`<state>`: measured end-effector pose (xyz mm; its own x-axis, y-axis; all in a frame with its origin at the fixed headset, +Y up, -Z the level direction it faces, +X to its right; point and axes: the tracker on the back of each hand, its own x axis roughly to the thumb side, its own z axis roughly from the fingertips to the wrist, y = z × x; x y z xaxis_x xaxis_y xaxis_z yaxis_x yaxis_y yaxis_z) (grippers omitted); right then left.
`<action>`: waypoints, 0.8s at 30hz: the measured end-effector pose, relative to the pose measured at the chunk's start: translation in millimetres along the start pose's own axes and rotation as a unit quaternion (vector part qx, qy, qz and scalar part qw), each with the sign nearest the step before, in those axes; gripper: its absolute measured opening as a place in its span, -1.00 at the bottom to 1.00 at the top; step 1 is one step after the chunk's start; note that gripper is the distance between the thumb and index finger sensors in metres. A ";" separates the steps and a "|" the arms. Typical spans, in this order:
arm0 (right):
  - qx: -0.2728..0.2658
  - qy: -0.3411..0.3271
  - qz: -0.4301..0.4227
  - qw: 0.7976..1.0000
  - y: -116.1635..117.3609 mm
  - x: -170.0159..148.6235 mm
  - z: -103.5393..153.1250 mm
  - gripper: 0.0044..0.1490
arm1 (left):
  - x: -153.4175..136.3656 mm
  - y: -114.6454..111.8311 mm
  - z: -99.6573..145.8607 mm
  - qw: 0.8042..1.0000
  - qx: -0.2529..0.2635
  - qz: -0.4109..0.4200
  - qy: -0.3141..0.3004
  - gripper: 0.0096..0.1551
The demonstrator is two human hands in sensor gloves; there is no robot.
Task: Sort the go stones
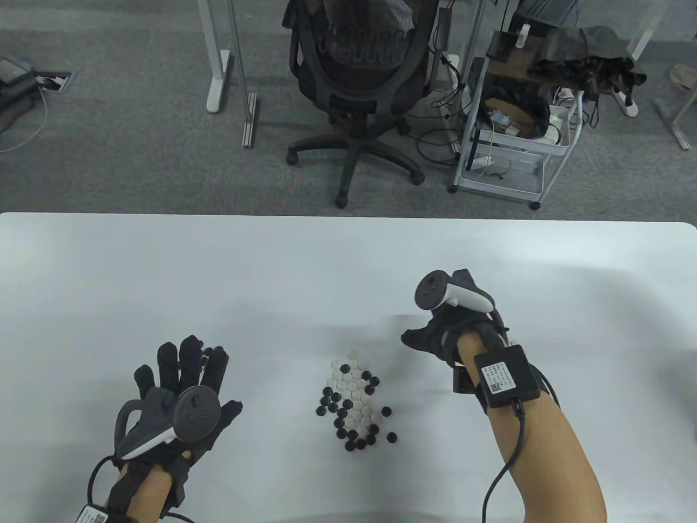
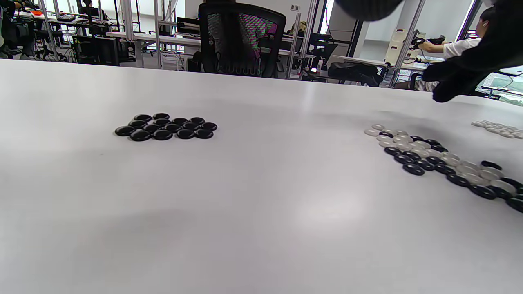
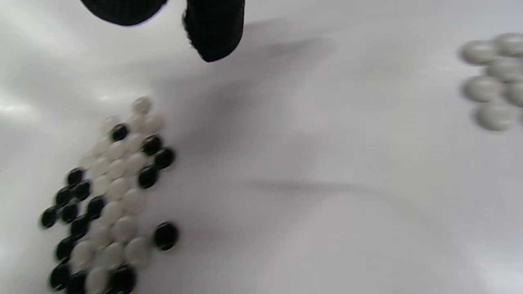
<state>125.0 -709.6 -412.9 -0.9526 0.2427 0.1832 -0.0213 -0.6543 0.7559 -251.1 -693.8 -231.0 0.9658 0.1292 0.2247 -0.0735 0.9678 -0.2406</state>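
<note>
1. The mixed heap of small round black and white glass-like Go stones (image 1: 355, 400) lies on the white table (image 1: 272, 272), midway along its near edge and a little in from it; it is the unsorted stock, so it sits between both hands.
2. A tidy cluster of black stones (image 2: 165, 127) lies toward the table's left edge, hidden under the left hand in the table view. It looks like the black sorted pile.
3. A group of white stones (image 3: 494, 77) lies toward the right edge, apparently the white pile.
4. The left hand (image 1: 179, 395) hovers over the black cluster, fingers spread and straight, holding nothing.
5. The right hand (image 1: 441, 335) hangs just right of the heap, fingers curled downward. Whether it pinches a stone I cannot tell.
6. Judging by the heap's size, sorting is partway done.
</note>
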 end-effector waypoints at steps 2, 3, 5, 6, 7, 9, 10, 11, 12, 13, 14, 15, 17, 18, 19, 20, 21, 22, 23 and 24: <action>0.013 -0.036 0.014 0.999 7.8 24.8 -6.8 -0.21 | 0.1 -0.1 -0.1 1.000 0.000 -0.001 0.000 -0.07; 0.017 -0.046 0.016 0.999 10.3 31.4 -9.6 -0.21 | 0.1 -0.1 -0.1 1.000 0.000 -0.001 0.000 -0.07; 0.025 -0.060 0.015 0.998 15.8 46.3 -18.2 -0.21 | 0.1 0.0 0.1 1.000 0.000 0.000 -0.001 -0.07; 0.024 -0.067 0.012 0.997 18.1 51.3 -22.8 -0.21 | 0.0 0.1 0.3 1.000 0.001 0.000 -0.001 -0.07; 0.023 -0.070 0.008 0.997 21.2 56.7 -29.1 -0.22 | -0.1 0.3 0.5 1.000 0.002 0.001 -0.001 -0.07; 0.039 -0.053 0.015 0.998 25.2 64.4 -40.2 -0.21 | -0.3 0.7 1.1 1.000 0.004 0.003 0.000 -0.07; 0.037 -0.047 0.014 0.998 25.8 66.4 -45.5 -0.20 | -0.3 0.6 1.3 1.000 0.004 0.004 0.000 -0.07; 0.038 -0.046 0.009 0.998 26.2 67.1 -49.9 -0.21 | -0.3 0.8 1.8 1.000 0.006 0.005 0.000 -0.07; 0.040 -0.045 0.003 0.998 26.7 67.1 -52.4 -0.21 | -0.2 1.1 2.3 1.000 0.006 0.005 0.000 -0.07; 0.044 -0.041 -0.003 0.998 27.6 66.6 -55.8 -0.21 | -0.2 2.1 3.3 1.000 0.009 0.007 -0.002 -0.07; 0.046 -0.036 -0.003 0.998 29.0 65.4 -58.3 -0.21 | -0.1 2.8 3.9 1.000 0.011 0.008 -0.002 -0.07; 0.049 -0.030 0.003 0.998 30.6 63.8 -60.0 -0.21 | -0.2 3.4 4.4 1.000 0.013 0.009 -0.003 -0.07; 0.049 -0.030 -0.002 0.998 29.8 59.1 -60.0 -0.23 | -0.6 4.1 5.0 1.000 0.015 0.010 -0.004 -0.07; 0.045 -0.022 -0.006 0.999 28.0 54.8 -59.4 -0.22 | -1.0 4.3 5.1 1.000 0.015 0.010 -0.005 -0.07; 0.039 -0.006 0.001 0.999 25.0 48.3 -58.2 -0.22 | -1.2 4.2 5.0 1.000 0.015 0.010 -0.004 -0.07; 0.034 0.005 0.004 0.999 22.5 42.8 -57.0 -0.23 | -1.3 4.2 5.0 1.000 0.014 0.010 -0.004 -0.07; 0.029 0.016 0.004 0.999 20.0 36.0 -55.6 -0.23 | -1.2 4.0 5.0 1.000 0.013 0.010 -0.004 -0.07; 0.026 0.031 0.002 0.999 17.2 27.4 -53.7 -0.23 | -1.2 3.9 5.0 1.000 0.012 0.011 -0.003 -0.07; 0.025 0.049 0.000 0.998 14.0 15.0 -50.5 -0.23 | -0.9 4.0 5.1 1.000 0.012 0.011 -0.003 -0.07; 0.022 0.065 -0.004 0.998 11.7 2.5 -47.0 -0.23 | -0.8 4.0 5.1 1.000 0.012 0.010 -0.004 -0.07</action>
<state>108.1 -750.3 -433.2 -0.9838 0.1508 0.0971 -0.0177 -0.6201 0.7843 -253.4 -688.9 -227.4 0.9621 0.1509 0.2271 -0.0995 0.9698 -0.2229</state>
